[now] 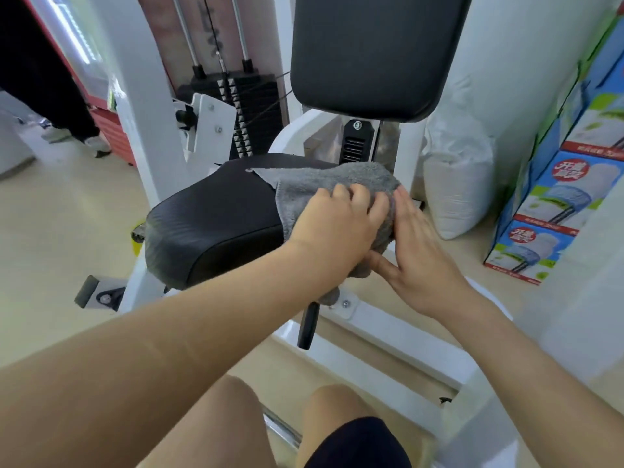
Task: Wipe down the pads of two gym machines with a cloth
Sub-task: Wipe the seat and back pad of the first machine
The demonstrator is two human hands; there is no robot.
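Cloth (332, 179) over seat pad (216, 224) right edge, left hand (334, 231) fingers gripping it, right hand (418, 255) fingers straight alongside

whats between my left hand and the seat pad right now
The grey cloth. In the head view, the left hand holds it down with curled fingers, and it covers the right part of the seat pad.
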